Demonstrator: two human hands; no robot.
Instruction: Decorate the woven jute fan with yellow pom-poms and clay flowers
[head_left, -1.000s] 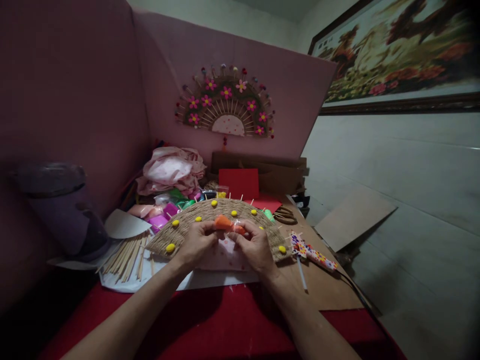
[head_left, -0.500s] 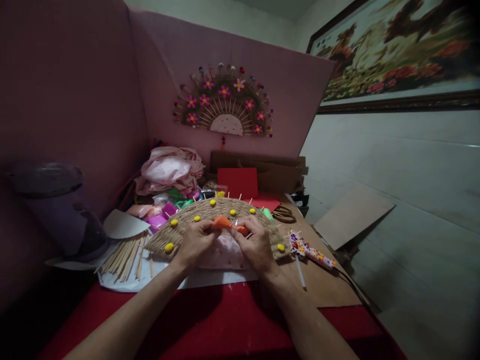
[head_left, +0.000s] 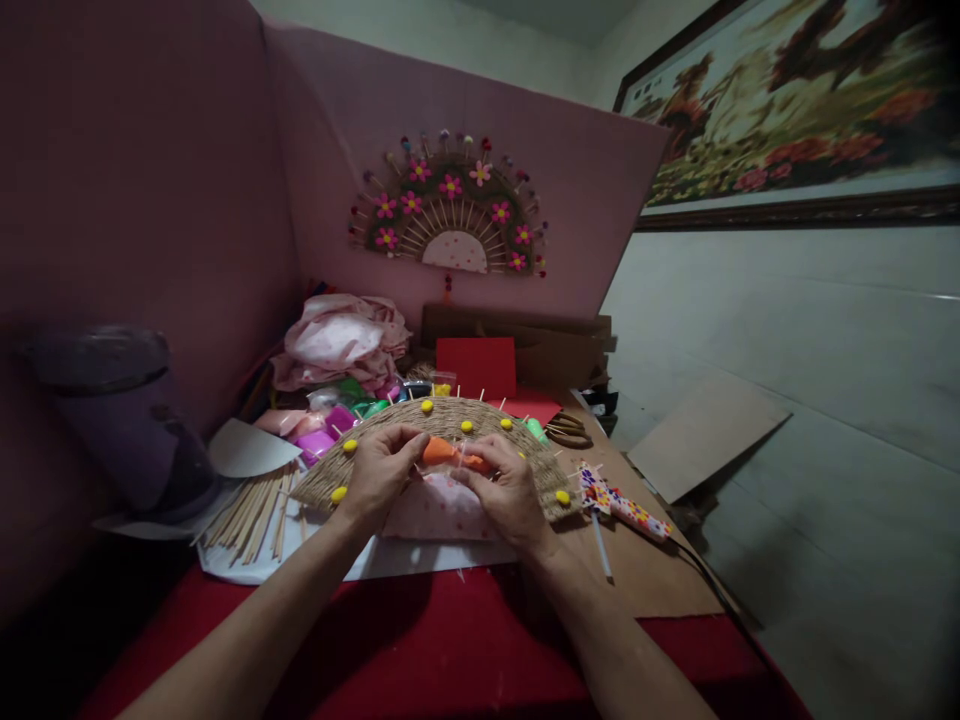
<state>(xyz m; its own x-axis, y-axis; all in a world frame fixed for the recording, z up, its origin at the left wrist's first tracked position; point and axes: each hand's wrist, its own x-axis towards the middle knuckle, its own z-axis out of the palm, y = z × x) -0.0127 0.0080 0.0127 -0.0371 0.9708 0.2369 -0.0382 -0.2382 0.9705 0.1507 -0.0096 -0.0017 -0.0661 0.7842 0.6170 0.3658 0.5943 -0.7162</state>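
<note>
Above the fan, both hands grip a bag of orange clay [head_left: 438, 452], a soft orange lump in clear plastic. The thumb and fingers of my left hand [head_left: 387, 468] pinch its left end. My right hand [head_left: 510, 490] is closed around the right end, where the plastic looks gathered. Beneath them lies a half-round fan [head_left: 390, 425] wrapped in brown twine, with several yellow dots on it and thin sticks poking out along its curved edge. A pale pink cloth piece [head_left: 435, 510] covers the fan's lower middle, partly hidden by my hands.
Wooden sticks [head_left: 251, 510] lie at left near a lidded plastic container [head_left: 127, 420]. A flower-patterned glue gun [head_left: 626, 508] rests on cardboard [head_left: 660, 585] at right, by scissors [head_left: 568, 430]. Behind are red paper [head_left: 476, 365] and pink cloth [head_left: 337, 340]. A finished fan [head_left: 450, 210] hangs on the pink panel.
My left hand has shifted slightly left and up, showing more of the orange clay. The fingers of my right hand have moved over its gathered end. The fan stays in place.
</note>
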